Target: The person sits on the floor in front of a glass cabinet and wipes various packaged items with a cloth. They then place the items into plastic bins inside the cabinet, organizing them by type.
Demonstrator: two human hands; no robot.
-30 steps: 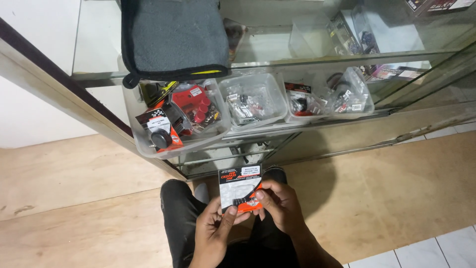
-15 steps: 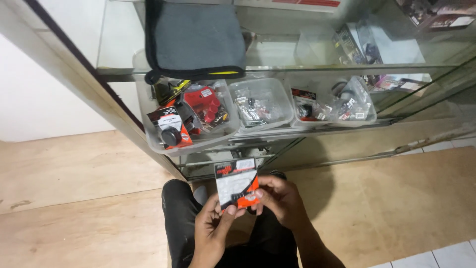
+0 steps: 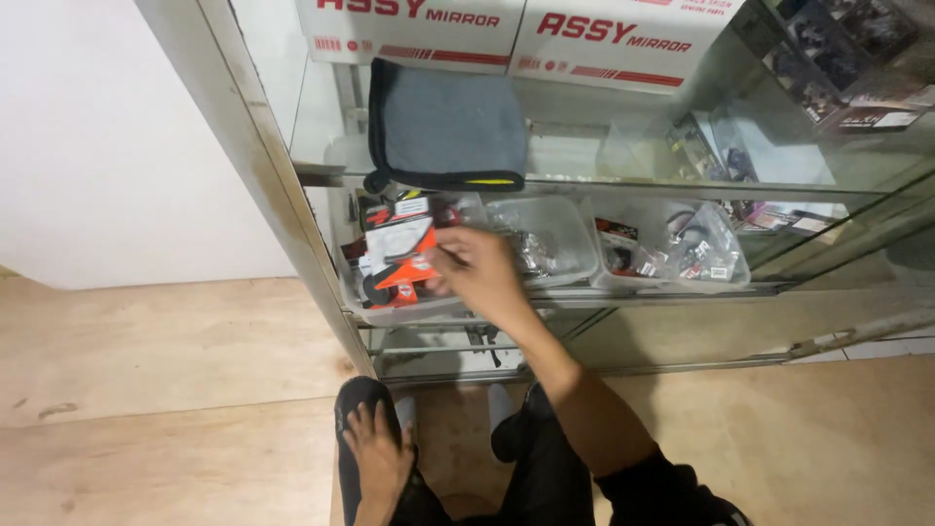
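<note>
Right hand (image 3: pixel 482 278) reached forward into the glass cabinet, fingers pinched shut on a packet (image 3: pixel 397 255), a flat carded pack in white, black and orange. Gripped at its right edge, probably so the card could slide in among the others without the hand crowding the bin (image 3: pixel 409 312). Packet held over the leftmost clear bin on the middle shelf (image 3: pixel 682 289), against or just above the packs already standing there; contact not clear. Long axis seemed to run from lower left to upper right, tilted off upright, printed face turned toward the camera, orange corner low. Leaned that way most likely to match the slant of the stacked packs.

Left hand (image 3: pixel 380 458) rested flat on the left knee, fingers spread and loose, holding nothing; likely a brace while crouched before the cabinet.

Two more clear bins (image 3: pixel 560 244) (image 3: pixel 701 258) sat to the right on the same shelf, filled with small bagged parts, kept sorted by kind, it seemed. Grey cloth (image 3: pixel 448 127) lay folded on the shelf above, its front edge hanging over the glass. White boxes (image 3: pixel 516 29) stood behind it. Wooden floor (image 3: pixel 146 390) below.
</note>
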